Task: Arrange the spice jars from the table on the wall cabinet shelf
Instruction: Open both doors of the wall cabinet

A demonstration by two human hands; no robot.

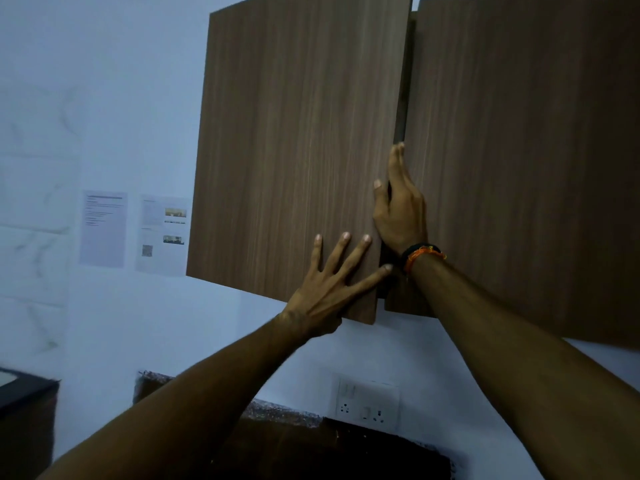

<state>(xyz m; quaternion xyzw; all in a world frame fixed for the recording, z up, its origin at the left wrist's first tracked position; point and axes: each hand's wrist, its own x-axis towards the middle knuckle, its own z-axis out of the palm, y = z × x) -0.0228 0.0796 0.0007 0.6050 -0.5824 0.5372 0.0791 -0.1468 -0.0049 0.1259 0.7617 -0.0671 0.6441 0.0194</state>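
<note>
A wood-grain wall cabinet fills the upper view. Its left door (294, 150) stands slightly ajar, leaving a dark gap beside the right door (519, 150). My left hand (329, 289) lies flat with spread fingers on the lower right corner of the left door. My right hand (398, 206) holds that door's free edge, with the thumb on the front face and straight fingers reaching up into the gap. A black and orange band circles my right wrist. No spice jars show, and the shelf inside is hidden by the doors.
Two printed sheets (162, 233) hang on the pale wall left of the cabinet. A white socket plate (367, 403) sits below it, above a dark counter backsplash (329, 445). A dark object's corner (24, 393) shows at the lower left.
</note>
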